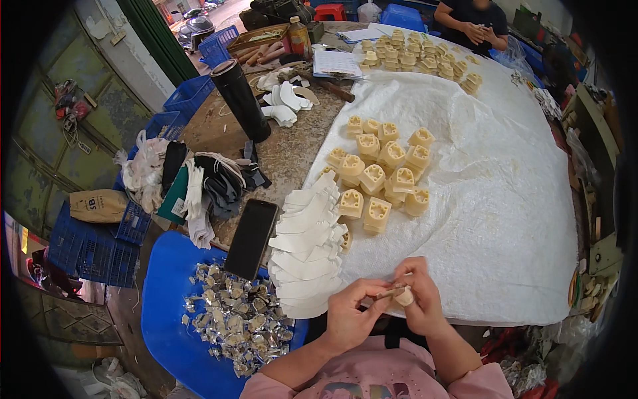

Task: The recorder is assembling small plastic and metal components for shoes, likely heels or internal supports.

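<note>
Both my hands meet at the table's near edge, in front of my body. My right hand (pixel 423 307) grips a small cream heel block (pixel 403 297), its fingers curled round it. Pinched in the fingers of my left hand (pixel 352 314) is a thin brownish strip or stick (pixel 388 292) that reaches to the block; its exact kind is too small to tell. Ahead lies a group of cream heel blocks (pixel 377 211) with hollowed tops. Left of them, white curved cover pieces (pixel 307 246) lie overlapped in a long fanned row.
A blue tub (pixel 159 292) of small silvery wrapped pieces (pixel 242 326) stands at my left. Near it lie a black phone (pixel 251 238), gloves (pixel 193 189) and a black flask (pixel 240 100). White sheeting (pixel 492 219) covers the table. Across it, a person (pixel 475 30) sits beside more blocks (pixel 419 53).
</note>
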Motion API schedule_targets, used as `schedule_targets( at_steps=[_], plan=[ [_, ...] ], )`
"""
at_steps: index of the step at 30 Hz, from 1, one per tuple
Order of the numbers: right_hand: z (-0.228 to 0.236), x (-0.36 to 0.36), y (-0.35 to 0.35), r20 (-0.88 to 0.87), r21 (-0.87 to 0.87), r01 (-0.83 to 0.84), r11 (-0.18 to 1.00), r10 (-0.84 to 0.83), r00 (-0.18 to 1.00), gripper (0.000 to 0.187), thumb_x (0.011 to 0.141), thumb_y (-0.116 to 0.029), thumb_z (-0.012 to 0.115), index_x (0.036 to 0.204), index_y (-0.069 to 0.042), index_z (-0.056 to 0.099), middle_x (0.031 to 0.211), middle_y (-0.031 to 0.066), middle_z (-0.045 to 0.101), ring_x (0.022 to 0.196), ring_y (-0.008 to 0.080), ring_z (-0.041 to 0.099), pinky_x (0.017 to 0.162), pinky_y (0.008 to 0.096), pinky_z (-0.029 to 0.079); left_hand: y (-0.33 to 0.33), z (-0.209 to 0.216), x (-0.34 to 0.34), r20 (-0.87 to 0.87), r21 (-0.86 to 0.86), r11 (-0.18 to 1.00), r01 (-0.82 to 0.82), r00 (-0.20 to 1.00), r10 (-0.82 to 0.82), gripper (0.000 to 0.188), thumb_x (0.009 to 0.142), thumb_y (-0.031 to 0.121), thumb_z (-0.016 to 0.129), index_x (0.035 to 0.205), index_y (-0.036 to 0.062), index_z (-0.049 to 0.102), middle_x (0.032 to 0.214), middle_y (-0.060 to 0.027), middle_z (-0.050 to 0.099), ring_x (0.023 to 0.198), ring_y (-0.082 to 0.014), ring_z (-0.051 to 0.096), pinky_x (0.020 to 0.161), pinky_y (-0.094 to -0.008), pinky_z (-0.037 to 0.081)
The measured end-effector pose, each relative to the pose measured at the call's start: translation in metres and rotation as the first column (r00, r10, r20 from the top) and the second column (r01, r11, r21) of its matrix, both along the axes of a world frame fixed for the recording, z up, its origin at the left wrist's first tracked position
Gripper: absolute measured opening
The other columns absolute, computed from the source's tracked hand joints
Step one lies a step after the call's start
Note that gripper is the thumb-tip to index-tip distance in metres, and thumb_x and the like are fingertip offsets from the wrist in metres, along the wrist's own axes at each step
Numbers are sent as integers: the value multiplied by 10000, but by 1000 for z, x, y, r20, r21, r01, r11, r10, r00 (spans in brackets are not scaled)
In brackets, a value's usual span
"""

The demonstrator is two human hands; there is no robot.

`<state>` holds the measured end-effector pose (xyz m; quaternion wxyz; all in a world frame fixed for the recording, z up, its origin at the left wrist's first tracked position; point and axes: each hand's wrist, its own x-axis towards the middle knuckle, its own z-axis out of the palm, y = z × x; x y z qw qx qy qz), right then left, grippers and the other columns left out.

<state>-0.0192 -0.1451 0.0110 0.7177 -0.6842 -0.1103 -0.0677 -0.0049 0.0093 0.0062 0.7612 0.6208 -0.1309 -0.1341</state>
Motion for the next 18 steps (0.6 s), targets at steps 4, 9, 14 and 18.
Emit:
schedule_targets(
  at_steps=[4,9,14,18],
  plan=[
    [0,-3,4,411,-403,428,809,-258,874,123,768,-106,642,832,-68,544,878,76,523,843,247,435,768,339,362,-2,12,9,366,193,975,-113,930,36,124,805,19,679,920,5,635,1000,-117,600,978,-179,553,794,-307,480],
    [9,2,-13,7,70,-17,997,16,1000,254,805,-131,652,1028,-38,574,1020,79,535,992,207,465,862,330,373,11,12,19,527,218,962,-162,850,23,145,726,-2,716,853,36,657,1031,-125,573,972,-222,537,776,-306,448],
    [0,3,-25,-275,224,-113,968,175,945,447,735,-77,722,1143,-10,553,1036,100,611,953,199,580,838,309,432,11,14,17,763,240,953,-185,643,-67,202,661,-21,739,841,43,674,1076,-143,555,981,-278,528,790,-315,429],
    [15,7,-26,32,-112,-77,991,82,996,424,705,-40,740,1101,-24,587,950,99,634,871,209,614,775,310,466,18,19,18,568,177,984,8,816,-109,315,855,198,602,1111,14,594,1214,-162,494,1082,-277,484,865,-345,407]
  ],
)
